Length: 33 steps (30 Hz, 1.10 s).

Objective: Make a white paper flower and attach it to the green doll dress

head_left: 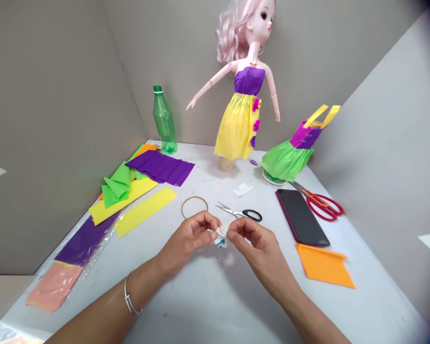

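Between my two hands, above the front middle of the table, is a small crumpled white piece with blue markings (221,237); its exact kind is unclear. My left hand (191,234) pinches its left side between thumb and fingers. On the other side, my right hand (254,239) pinches its right edge. Just beyond the fingers lie small black-handled scissors (251,214) and a thin gold bangle (194,198). A folded white scrap (242,190) rests a little farther back.
A doll (251,79) in a purple and yellow dress stands at the back, left of a green-skirted dress (288,160). Crepe paper (161,167) and a green bottle (164,122) occupy the left. Rightward lie a phone (301,217), red-handled scissors (324,205) and orange paper (324,266).
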Each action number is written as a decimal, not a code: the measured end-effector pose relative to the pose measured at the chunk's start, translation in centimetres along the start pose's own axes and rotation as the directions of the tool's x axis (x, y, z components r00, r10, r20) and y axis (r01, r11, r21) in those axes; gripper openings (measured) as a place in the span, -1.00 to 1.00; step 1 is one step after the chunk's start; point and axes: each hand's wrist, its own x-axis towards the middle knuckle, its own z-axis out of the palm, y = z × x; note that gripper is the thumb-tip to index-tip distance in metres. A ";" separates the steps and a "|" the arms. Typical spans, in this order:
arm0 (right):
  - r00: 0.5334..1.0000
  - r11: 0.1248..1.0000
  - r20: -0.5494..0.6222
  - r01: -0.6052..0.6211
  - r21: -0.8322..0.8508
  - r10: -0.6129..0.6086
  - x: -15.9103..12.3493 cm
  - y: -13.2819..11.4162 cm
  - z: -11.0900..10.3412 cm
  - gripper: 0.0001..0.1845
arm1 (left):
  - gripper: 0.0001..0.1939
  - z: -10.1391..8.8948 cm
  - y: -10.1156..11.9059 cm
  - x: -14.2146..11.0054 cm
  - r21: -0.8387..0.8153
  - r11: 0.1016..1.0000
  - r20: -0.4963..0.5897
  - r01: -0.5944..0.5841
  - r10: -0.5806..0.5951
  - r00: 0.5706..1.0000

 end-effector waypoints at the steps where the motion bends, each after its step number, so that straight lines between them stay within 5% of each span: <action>1: 1.000 1.000 -0.002 0.001 0.001 -0.001 0.0 0.0 0.0 -0.88 | -0.90 0.0 0.0 0.0 0.002 1.000 -0.001 0.000 0.000 1.000; 24: 0.999 0.998 -0.029 0.011 -0.060 -0.013 -0.1 0.1 0.4 -0.84 | -0.90 0.0 0.0 0.0 -0.026 0.999 0.034 -0.024 0.025 0.999; 33: 0.997 0.997 -0.067 0.050 0.053 -0.046 0.1 0.1 0.1 -0.89 | -0.86 0.3 0.7 0.1 -0.170 0.983 0.021 0.071 -0.068 0.997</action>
